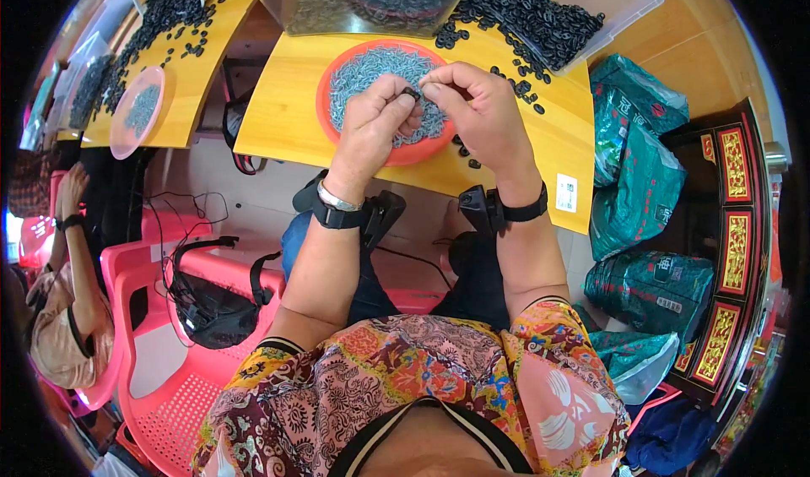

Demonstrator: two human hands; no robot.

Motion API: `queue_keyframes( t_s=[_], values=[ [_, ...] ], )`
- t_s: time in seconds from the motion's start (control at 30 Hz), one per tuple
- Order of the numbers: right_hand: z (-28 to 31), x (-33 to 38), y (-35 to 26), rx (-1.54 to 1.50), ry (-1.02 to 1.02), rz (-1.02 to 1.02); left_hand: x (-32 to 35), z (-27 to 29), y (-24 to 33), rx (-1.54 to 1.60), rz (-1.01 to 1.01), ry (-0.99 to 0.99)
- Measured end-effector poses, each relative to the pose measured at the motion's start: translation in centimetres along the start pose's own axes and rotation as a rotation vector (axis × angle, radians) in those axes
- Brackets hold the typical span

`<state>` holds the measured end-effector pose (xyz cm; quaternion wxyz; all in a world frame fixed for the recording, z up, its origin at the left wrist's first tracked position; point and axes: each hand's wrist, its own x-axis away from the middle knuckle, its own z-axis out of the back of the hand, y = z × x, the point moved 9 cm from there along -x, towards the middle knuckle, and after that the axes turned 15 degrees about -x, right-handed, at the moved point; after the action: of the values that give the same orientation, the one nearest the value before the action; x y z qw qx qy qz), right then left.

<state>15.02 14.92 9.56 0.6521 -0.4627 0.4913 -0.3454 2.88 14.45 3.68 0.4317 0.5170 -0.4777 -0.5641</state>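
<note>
Over a round orange-red tray [323, 97] full of small grey screws [371, 65], my two hands meet with their fingertips close together. My left hand [371, 122] is closed, pinching a small black plastic piece [410, 94] between thumb and forefinger. My right hand [489, 118] is closed too, thumb against forefinger right beside that piece. Whatever sits in the right pinch is too small to make out. Similar black pieces [540, 25] lie heaped at the back right, and a few are scattered on the yellow table [278, 114] near my right hand.
A clear plastic bin [371, 8] stands behind the tray, another [629, 8] at the back right. Green bags [641, 181] line the right side. To the left are a second table with a pink tray [126, 131], a pink chair [186, 392] holding a black bag [215, 308], and another person [72, 308].
</note>
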Motion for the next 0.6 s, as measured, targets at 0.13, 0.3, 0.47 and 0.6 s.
queue_keyframes(
  t_s=[0.13, 0.3, 0.47, 0.6],
  values=[
    [-0.13, -0.17, 0.18, 0.086, -0.026, 0.029, -0.04, -0.11, 0.31, -0.094, -0.036, -0.013],
    [-0.27, -0.2, 0.05, 0.146, -0.035, 0.029, 0.03, 0.01, 0.48, -0.183, -0.034, -0.015],
    [-0.55, -0.21, -0.16, 0.217, -0.037, 0.124, 0.0, 0.13, 0.67, -0.255, -0.093, 0.014],
    [-0.94, -0.21, -0.49, 0.262, -0.039, 0.148, 0.19, 0.24, 0.57, -0.234, -0.084, 0.033]
  ],
)
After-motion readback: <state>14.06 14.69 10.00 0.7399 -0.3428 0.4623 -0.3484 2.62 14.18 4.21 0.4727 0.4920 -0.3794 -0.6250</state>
